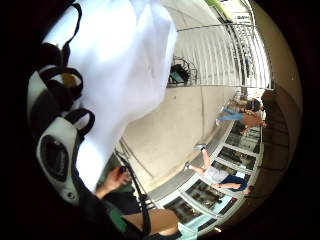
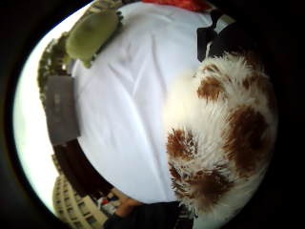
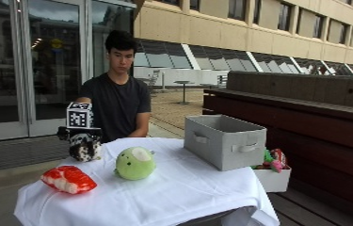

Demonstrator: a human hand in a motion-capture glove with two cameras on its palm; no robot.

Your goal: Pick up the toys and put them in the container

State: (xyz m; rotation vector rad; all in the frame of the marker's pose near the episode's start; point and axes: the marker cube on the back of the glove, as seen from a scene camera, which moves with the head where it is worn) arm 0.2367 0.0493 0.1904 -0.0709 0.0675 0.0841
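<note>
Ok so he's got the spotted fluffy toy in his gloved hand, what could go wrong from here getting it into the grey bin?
The gloved right hand holds the brown-and-white plush toy at the far side of the table from the grey container, so it may slip out on the way across. The green plush sits between them; a low carry could knock it. The white tablecloth hangs loose and could snag.

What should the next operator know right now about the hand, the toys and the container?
Gloved right hand holds the brown-and-white furry toy just above the white tablecloth, on the side away from the grey container. The green round toy and the red-and-white toy lie on the cloth. No toy visibly binned yet. Left: carry the furry toy over, then fetch the other two.
</note>
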